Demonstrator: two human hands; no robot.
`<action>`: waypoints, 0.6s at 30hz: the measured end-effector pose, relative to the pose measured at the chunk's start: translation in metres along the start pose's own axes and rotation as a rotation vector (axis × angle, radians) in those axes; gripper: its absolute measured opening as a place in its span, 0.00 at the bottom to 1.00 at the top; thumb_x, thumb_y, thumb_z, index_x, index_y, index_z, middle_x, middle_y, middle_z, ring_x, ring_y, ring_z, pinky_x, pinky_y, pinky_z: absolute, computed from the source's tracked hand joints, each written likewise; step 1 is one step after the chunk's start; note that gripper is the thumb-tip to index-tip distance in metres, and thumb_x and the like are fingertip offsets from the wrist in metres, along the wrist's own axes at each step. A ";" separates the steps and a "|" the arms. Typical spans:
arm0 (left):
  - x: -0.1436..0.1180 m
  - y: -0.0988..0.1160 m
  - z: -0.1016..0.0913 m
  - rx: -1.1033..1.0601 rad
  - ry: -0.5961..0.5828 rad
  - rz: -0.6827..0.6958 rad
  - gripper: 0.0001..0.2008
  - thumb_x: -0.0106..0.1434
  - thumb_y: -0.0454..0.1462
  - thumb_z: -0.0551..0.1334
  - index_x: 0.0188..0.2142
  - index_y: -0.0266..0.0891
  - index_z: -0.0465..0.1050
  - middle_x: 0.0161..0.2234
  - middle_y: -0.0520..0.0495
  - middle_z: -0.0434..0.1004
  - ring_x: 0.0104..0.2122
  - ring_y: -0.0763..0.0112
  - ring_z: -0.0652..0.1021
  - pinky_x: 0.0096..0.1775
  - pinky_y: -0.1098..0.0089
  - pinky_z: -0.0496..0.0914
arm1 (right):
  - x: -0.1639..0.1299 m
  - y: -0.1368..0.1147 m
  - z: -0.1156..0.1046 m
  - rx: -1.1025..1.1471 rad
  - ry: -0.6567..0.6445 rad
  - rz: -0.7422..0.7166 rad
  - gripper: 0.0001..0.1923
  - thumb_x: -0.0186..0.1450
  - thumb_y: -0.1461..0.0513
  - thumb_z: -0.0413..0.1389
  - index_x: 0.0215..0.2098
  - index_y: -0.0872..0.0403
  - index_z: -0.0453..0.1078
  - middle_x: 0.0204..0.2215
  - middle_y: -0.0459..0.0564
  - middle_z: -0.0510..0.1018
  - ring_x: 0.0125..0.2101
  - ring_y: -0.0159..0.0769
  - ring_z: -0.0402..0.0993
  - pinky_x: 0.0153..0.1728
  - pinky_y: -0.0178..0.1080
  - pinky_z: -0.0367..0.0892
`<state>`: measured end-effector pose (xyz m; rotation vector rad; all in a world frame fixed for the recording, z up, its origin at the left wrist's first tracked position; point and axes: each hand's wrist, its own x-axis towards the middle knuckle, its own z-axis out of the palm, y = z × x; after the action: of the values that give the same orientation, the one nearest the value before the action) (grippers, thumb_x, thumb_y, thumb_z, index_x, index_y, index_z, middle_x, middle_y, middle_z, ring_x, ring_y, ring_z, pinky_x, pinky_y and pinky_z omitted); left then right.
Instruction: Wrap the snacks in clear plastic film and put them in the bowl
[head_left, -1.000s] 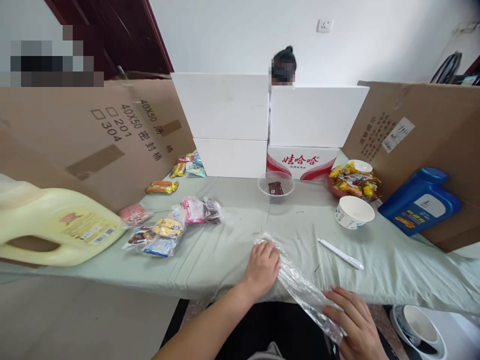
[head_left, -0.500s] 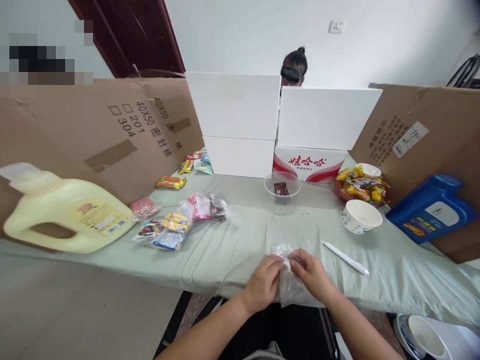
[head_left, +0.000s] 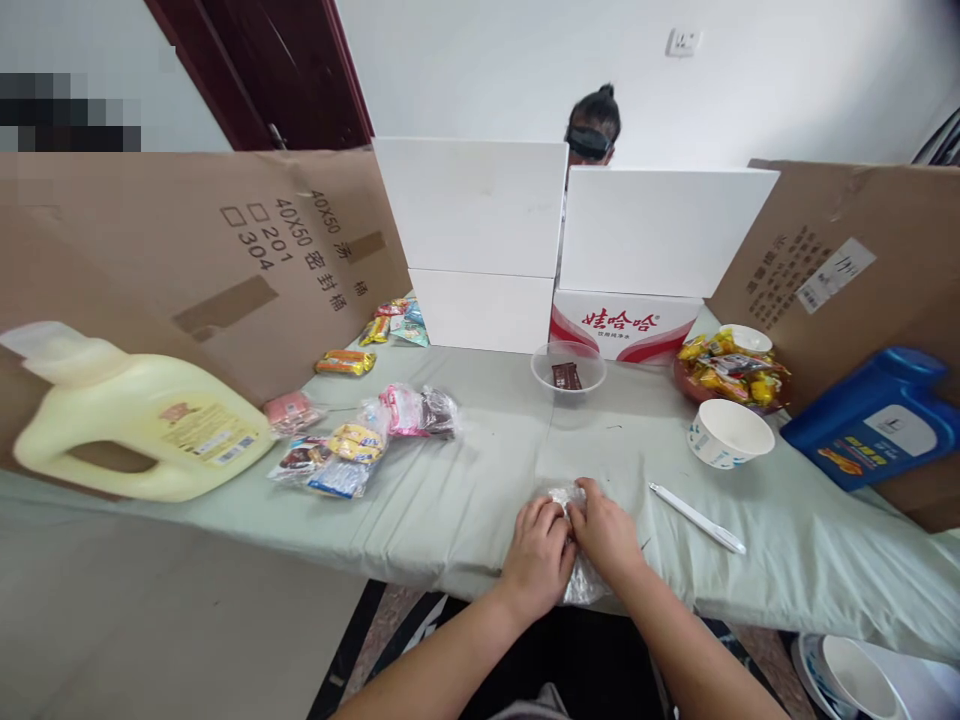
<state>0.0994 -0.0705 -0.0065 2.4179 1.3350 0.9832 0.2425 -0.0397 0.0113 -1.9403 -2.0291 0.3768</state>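
Head view: Two bare hands meet near the front edge of a table spread with pale green cloth (head_left: 472, 485), bearing down on a crumpled piece of clear plastic film (head_left: 586, 584). The left hand (head_left: 538, 553) is closed over the film with its fingers bent, while the right hand (head_left: 609, 532) grips it from the other side, the fingers of both nearly meeting; the thumbs are too hidden to read. The film lies on the cloth directly beneath the hands, a loose end showing between the wrists. The step in hand looks to be gathering the plastic into a smaller bundle, judging by how tightly it is bunched; whether it is a bag or a single sheet cannot be told. The next move seems to call for one hand holding firm while the other tucks in the loose end, since thin film tends to spring open. Just to the right lies a slim white pen-like tool (head_left: 697, 519), a printed paper bowl (head_left: 718, 445) beyond it. Farther back stands a clear plastic bowl (head_left: 593, 377) with a dark brown wrapped packet (head_left: 566, 376) inside, and well off to the left rest several wrapped snacks (head_left: 358, 442)
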 end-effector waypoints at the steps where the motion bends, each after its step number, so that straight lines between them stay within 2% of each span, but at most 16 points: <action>1: 0.001 0.001 0.001 0.029 -0.015 -0.007 0.07 0.61 0.31 0.57 0.38 0.39 0.70 0.45 0.40 0.70 0.53 0.51 0.67 0.53 0.47 0.65 | 0.001 0.003 -0.002 -0.033 0.039 0.000 0.17 0.68 0.61 0.46 0.53 0.56 0.63 0.37 0.56 0.79 0.35 0.44 0.77 0.34 0.41 0.67; 4: 0.001 0.001 0.004 0.063 -0.047 -0.019 0.06 0.61 0.32 0.58 0.38 0.39 0.71 0.47 0.40 0.70 0.54 0.51 0.67 0.54 0.46 0.65 | -0.001 0.011 -0.009 -0.139 0.272 -0.088 0.16 0.69 0.61 0.45 0.52 0.57 0.65 0.42 0.60 0.76 0.42 0.47 0.74 0.42 0.46 0.67; 6: -0.001 -0.001 0.006 0.070 -0.047 -0.024 0.10 0.60 0.32 0.58 0.43 0.38 0.70 0.50 0.38 0.70 0.56 0.50 0.66 0.55 0.45 0.64 | -0.008 0.013 -0.008 -0.155 0.371 -0.272 0.17 0.69 0.62 0.44 0.53 0.56 0.65 0.46 0.60 0.74 0.49 0.47 0.70 0.49 0.49 0.64; 8: -0.002 -0.003 0.008 0.084 -0.044 -0.029 0.18 0.60 0.31 0.56 0.51 0.37 0.67 0.54 0.37 0.68 0.58 0.50 0.65 0.56 0.45 0.63 | -0.017 0.014 -0.003 -0.151 0.311 -0.481 0.20 0.70 0.62 0.42 0.58 0.55 0.62 0.54 0.57 0.71 0.56 0.44 0.64 0.55 0.48 0.60; 10: -0.004 -0.005 0.009 0.100 -0.059 -0.027 0.25 0.60 0.31 0.56 0.57 0.35 0.62 0.57 0.36 0.66 0.60 0.50 0.64 0.57 0.46 0.62 | -0.026 0.017 0.007 -0.194 0.209 -0.598 0.24 0.71 0.58 0.42 0.64 0.56 0.55 0.60 0.56 0.66 0.61 0.43 0.58 0.58 0.49 0.56; 14: -0.005 -0.008 0.003 0.142 -0.114 -0.004 0.23 0.62 0.34 0.57 0.57 0.36 0.62 0.60 0.38 0.65 0.61 0.51 0.62 0.58 0.48 0.62 | -0.041 0.034 0.024 -0.311 0.187 -0.533 0.36 0.69 0.47 0.45 0.67 0.58 0.48 0.64 0.60 0.58 0.64 0.50 0.50 0.60 0.57 0.47; 18: -0.006 -0.011 -0.009 0.194 -0.166 0.047 0.22 0.65 0.37 0.56 0.58 0.36 0.62 0.62 0.40 0.63 0.63 0.53 0.60 0.59 0.50 0.60 | -0.060 0.047 0.019 -0.332 0.238 -0.472 0.47 0.63 0.40 0.49 0.68 0.60 0.45 0.64 0.64 0.56 0.65 0.53 0.48 0.61 0.59 0.43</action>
<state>0.0838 -0.0705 -0.0075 2.6175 1.3772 0.6730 0.2802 -0.0965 -0.0272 -1.4951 -2.3979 -0.3030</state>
